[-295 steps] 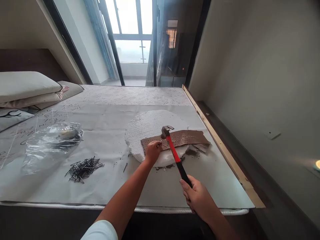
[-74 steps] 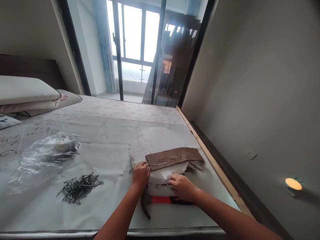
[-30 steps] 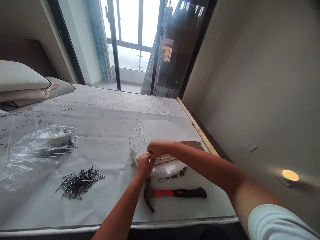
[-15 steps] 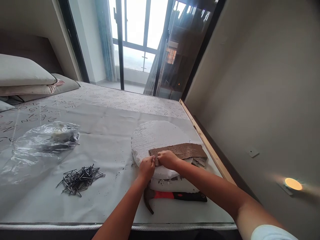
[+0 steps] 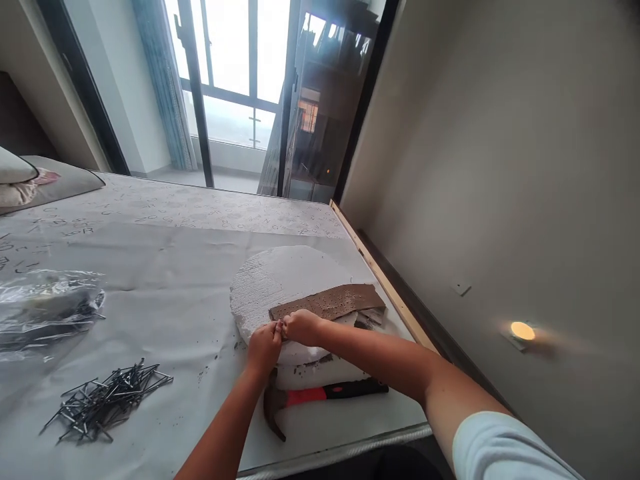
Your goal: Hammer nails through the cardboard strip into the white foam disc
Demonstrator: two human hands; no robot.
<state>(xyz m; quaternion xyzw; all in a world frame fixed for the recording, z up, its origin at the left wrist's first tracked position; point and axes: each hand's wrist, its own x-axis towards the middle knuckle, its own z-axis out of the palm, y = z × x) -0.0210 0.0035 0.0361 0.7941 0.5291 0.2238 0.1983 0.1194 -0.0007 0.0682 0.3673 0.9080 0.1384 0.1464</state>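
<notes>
A brown strip of rough board (image 5: pixel 340 300), dotted with small holes, lies across a round white foam disc (image 5: pixel 280 273). At the strip's near left end my left hand (image 5: pixel 265 343) is closed, its fingertips pinched on the edge. My right hand (image 5: pixel 303 327) meets it there, fingers curled over the same end. Whatever small bit sits between the fingertips is hidden. Close below the disc lies a claw hammer (image 5: pixel 325 393) with a red and black handle, its head to the left.
A pile of nails (image 5: pixel 107 400) lies on the grey sheet (image 5: pixel 190 280) at the left. Behind it sits a clear plastic bag (image 5: pixel 50 307) with dark contents. A wooden rail (image 5: pixel 385 273) runs along the bed's right side beside the wall. Dark crumbs are scattered around the disc.
My view has turned to the right, so everything sits further left in it. Both hands stay at the strip's left end, fingers a little closer together.
</notes>
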